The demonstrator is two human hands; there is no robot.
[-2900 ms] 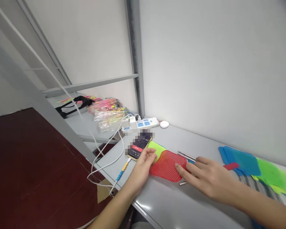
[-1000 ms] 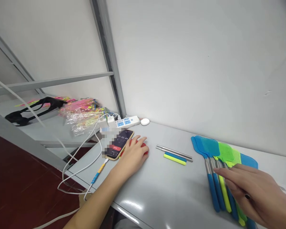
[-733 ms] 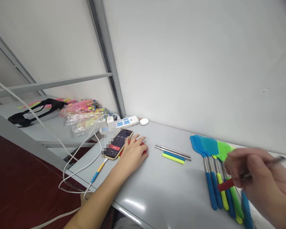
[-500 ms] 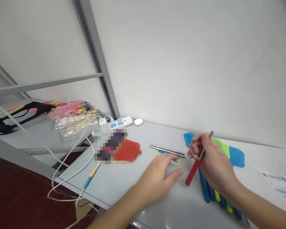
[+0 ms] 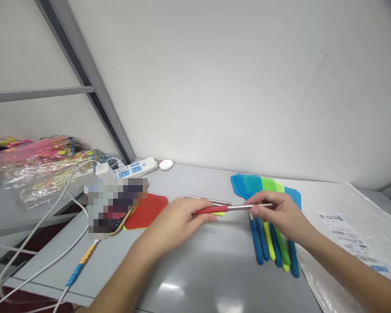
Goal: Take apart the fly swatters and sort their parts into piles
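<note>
Held level above the table is a red handle with a thin metal rod coming out of its right end. My left hand closes on the red grip, while my right hand pinches the rod near its far end. Behind them lie loose metal rods, partly covered by my left hand. Under and beside my right hand are several fly swatters with blue and green mesh heads and foam-like handles. Left of my left hand is a red mesh swatter head.
At left are a phone, blurred in part, a power strip, white cables and plastic-wrapped colourful items. A white oval object sits by the wall. A clear plastic bag with a label lies at right.
My left hand has come to the red handle and closed on it. The handle has swung from steeply tilted to nearly level. The view has shifted to the right.
</note>
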